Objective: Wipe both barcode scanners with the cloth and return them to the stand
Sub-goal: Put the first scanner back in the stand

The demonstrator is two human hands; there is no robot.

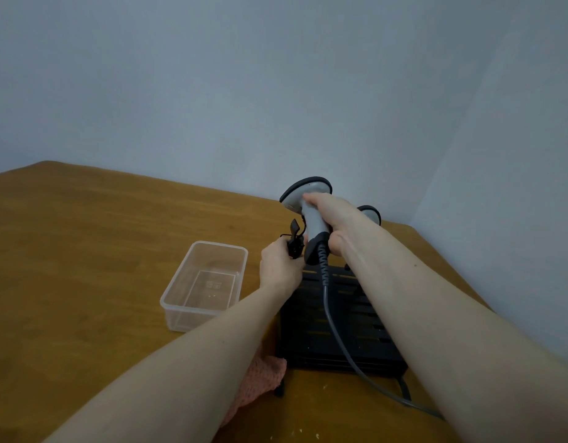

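Presently right hand [329, 215] grips scanner [308, 206] upright, handle down, just above stand [337, 318]; left hand [281, 266] pinches black holder clip [295, 241] beside it; cloth [260, 378] lies nearer, under left forearm.

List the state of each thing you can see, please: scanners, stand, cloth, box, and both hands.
Near scanner: upright, gripped by right hand.
Far scanner: mostly hidden behind the right arm.
Stand clip: held by left hand.
Stand base: on the table.
Pink cloth: lying on the table, unheld.
Clear box: open, empty.
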